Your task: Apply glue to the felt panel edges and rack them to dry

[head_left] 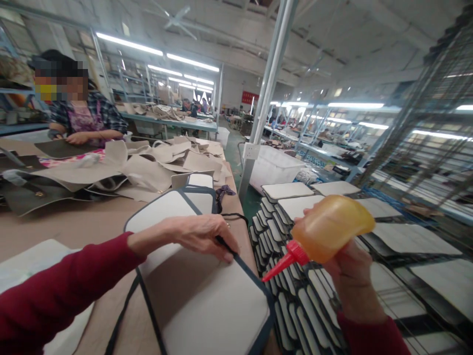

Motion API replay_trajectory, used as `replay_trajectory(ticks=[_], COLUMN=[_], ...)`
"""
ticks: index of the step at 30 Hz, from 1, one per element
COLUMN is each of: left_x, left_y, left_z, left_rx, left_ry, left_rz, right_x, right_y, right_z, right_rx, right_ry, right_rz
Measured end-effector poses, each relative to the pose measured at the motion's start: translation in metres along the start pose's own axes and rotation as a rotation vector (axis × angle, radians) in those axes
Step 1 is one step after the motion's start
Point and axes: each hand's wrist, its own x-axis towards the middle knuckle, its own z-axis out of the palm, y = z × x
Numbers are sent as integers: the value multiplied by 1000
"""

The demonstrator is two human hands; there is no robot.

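Observation:
My left hand [207,235] pinches the dark edge of a white panel with dark trim [214,305], which lies on the table in front of me. Its fingers are closed at the panel's upper border. In my right hand [347,261] is a squeeze bottle [332,227] of amber liquid, gripped around its body and tilted down. The bottle's red nozzle [281,266] points down and left, its tip close to the panel's right-hand dark edge; whether it touches I cannot tell. Behind my left hand lies another white piece with dark trim [162,212].
Stacks of white, dark-edged panels [410,239] stand right of the table [99,222]. Beige cut pieces [151,167] are heaped at its far side, where a co-worker [88,118] handles a dark piece. A metal post [264,98] and white bin [273,165] stand beyond.

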Motion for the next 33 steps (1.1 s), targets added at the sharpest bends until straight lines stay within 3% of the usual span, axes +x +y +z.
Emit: replay_trajectory(ticks=[7, 12, 17, 25, 33], left_x=[-9, -13, -17, -21, -26], left_y=[3, -1, -4, -7, -12], left_z=[-8, -9, -9, -12, -13], left_rx=[-108, -155, -191, -196, -174], left_ry=[-28, -35, -29, -36, 55], left_rz=[-38, -60, -53, -74, -104], right_x=[8, 10, 11, 11, 4], right_y=[6, 8, 10, 9, 7], right_z=[9, 20, 21, 14, 6], right_rx=[-35, 20, 25, 12, -49], right_ry=[-132, -79, -145, -114, -61], right_rz=[49, 105, 128, 77, -16])
